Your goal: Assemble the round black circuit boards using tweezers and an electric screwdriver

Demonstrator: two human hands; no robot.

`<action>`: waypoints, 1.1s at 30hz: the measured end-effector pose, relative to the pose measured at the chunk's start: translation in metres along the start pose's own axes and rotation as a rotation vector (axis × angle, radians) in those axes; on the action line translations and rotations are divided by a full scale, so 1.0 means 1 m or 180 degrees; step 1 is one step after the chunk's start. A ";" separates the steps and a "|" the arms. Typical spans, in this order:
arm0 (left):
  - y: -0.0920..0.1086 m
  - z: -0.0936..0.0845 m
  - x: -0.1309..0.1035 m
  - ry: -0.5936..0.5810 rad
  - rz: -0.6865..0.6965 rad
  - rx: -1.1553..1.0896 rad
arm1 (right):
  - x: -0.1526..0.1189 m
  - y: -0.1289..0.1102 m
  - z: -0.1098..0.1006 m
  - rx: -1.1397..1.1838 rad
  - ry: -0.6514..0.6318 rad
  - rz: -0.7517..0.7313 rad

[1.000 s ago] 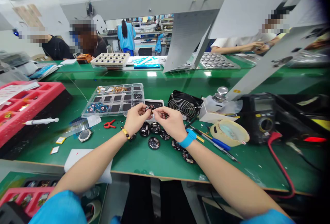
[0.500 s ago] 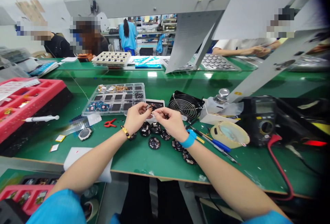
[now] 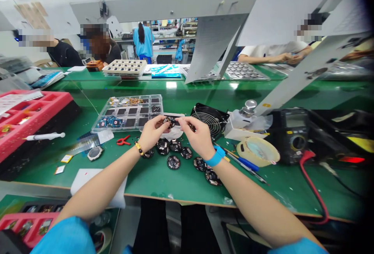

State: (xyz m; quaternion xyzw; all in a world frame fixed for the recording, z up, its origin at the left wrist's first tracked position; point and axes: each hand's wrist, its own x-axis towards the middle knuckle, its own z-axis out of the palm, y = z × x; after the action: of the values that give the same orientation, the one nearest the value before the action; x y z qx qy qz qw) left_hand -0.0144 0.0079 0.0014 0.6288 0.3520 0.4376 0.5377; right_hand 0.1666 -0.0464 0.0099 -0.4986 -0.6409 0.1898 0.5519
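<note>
My left hand (image 3: 152,135) pinches a small round black circuit-board part (image 3: 170,121) between thumb and fingers, raised over the green bench. Close on its right, my right hand (image 3: 200,139) has its fingers closed and the fingertips near the part's edge. Whatever those fingers hold is too small or hidden to make out. Below both hands lie several similar round black parts (image 3: 173,162) with shiny metal pieces on them. Two more of them (image 3: 212,177) sit beneath my right wrist. Behind my hands is a pale tray (image 3: 175,115), partly hidden.
A clear compartment box (image 3: 127,113), red clip (image 3: 123,140) and white syringe (image 3: 45,136) lie leftward. A fan (image 3: 209,119), dispenser bottle (image 3: 248,112), yellowish dish (image 3: 258,150), pens (image 3: 245,163) and multimeter (image 3: 295,135) stand rightward. A slanted beam (image 3: 292,76) crosses the right; co-workers sit opposite.
My right fingertips have drawn slightly up and right, away from the round part, which shows more openly in my left hand. The camera view has shifted a little.
</note>
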 end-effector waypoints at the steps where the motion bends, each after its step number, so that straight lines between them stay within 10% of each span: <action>1: 0.001 0.000 0.000 -0.0051 -0.0011 -0.0006 | 0.002 0.000 -0.001 -0.0045 0.0073 -0.0044; 33: 0.015 -0.005 -0.002 0.0020 0.0104 0.0347 | 0.007 0.011 -0.003 0.0069 -0.0654 0.0379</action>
State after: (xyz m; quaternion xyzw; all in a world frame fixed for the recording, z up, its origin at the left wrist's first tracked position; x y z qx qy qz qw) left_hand -0.0198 0.0053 0.0162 0.6614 0.3667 0.4285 0.4944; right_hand 0.1743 -0.0368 0.0053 -0.5077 -0.6612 0.2793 0.4764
